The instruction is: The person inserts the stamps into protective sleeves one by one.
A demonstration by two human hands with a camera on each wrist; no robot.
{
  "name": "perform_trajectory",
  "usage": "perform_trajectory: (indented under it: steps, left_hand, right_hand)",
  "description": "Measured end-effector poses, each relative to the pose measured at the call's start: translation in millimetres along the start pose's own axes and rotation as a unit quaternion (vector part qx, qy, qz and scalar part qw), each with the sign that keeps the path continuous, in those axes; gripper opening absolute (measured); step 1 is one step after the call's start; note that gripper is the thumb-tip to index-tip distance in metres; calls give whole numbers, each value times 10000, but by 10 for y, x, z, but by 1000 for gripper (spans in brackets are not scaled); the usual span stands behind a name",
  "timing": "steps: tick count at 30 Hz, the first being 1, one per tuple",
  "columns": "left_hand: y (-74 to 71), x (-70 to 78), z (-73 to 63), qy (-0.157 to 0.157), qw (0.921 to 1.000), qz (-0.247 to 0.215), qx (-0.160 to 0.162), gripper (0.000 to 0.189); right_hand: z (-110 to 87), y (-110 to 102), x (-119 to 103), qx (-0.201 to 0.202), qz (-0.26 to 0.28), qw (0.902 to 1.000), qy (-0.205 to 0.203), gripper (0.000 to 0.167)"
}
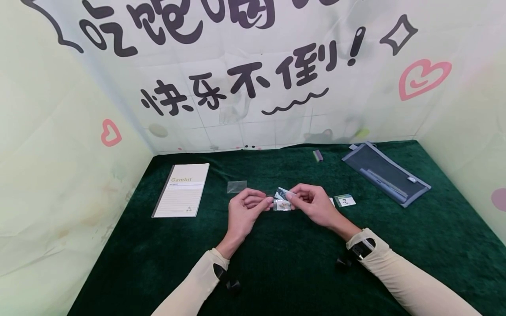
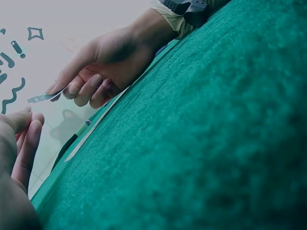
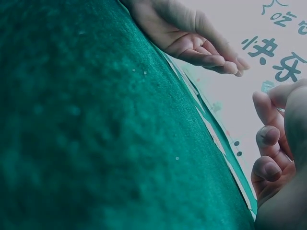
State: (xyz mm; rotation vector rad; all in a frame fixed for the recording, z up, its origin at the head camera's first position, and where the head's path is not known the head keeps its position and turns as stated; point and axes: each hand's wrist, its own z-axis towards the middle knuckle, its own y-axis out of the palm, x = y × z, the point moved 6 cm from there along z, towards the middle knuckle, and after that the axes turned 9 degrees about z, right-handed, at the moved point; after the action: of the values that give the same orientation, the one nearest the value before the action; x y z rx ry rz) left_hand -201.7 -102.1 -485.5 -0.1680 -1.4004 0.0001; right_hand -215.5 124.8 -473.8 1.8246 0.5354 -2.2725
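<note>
Right of centre in the head view, my right hand (image 1: 318, 205) pinches small picture cards between thumb and forefinger. One bluish card (image 1: 281, 193) slants above another with a glossy, clear border (image 1: 282, 206). Edge-on, the cards (image 2: 42, 98) look thin and layered in the left wrist view; a corner of a card (image 3: 267, 86) shows past my right fingertips in the right wrist view. My left hand (image 1: 246, 208) has its thumb and fingertips drawn close together at the cards' left side. I cannot tell whether the left fingertips hold anything.
A clear plastic sleeve (image 1: 237, 187) lies behind my left hand. At left is a notebook (image 1: 182, 191). Small cards (image 1: 345, 200) lie right of my right hand. A mesh zip pouch (image 1: 385, 173) with slim items and a small purple-green block (image 1: 318, 156) sit farther back on green cloth (image 1: 276, 272).
</note>
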Motion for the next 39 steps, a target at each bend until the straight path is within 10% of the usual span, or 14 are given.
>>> perform_trajectory:
  steps: [39]
  left_hand:
    - [24, 10, 2, 177, 9995, 246, -106, 30]
  right_hand:
    - [-10, 47, -3, -365, 31, 9993, -96, 9]
